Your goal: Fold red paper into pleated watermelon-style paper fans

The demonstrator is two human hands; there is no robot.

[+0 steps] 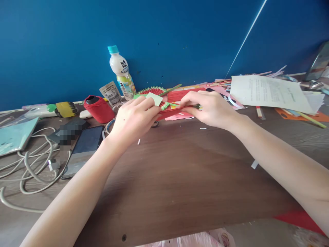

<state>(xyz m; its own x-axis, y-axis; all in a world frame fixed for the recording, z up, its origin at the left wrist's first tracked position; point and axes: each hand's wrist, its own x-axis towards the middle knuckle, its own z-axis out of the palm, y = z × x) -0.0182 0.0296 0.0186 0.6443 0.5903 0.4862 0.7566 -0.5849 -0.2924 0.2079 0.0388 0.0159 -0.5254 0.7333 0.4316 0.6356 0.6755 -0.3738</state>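
My left hand (136, 116) and my right hand (212, 108) reach toward the back of the desk, fingers closed. A narrow strip of folded red paper (171, 112) stretches between them, one end pinched in each hand. A small pale green paper piece (155, 98) shows by my left fingers; whether it is held or lies behind them I cannot tell. Just beyond the hands is a pleated red paper fan (152, 90) with a green edge. Red pleated paper (186, 95) lies behind my right fingers. My fingertips are partly hidden.
On the left are a drink bottle (122, 73), a red-covered object (99, 109), a phone (83, 151), a tangled white cable (27, 164) and yellow tape (66, 109). Printed paper (269, 94) lies at the right. A blue wall (180, 37) bounds the back; paper scraps dot the brown desk (174, 178).
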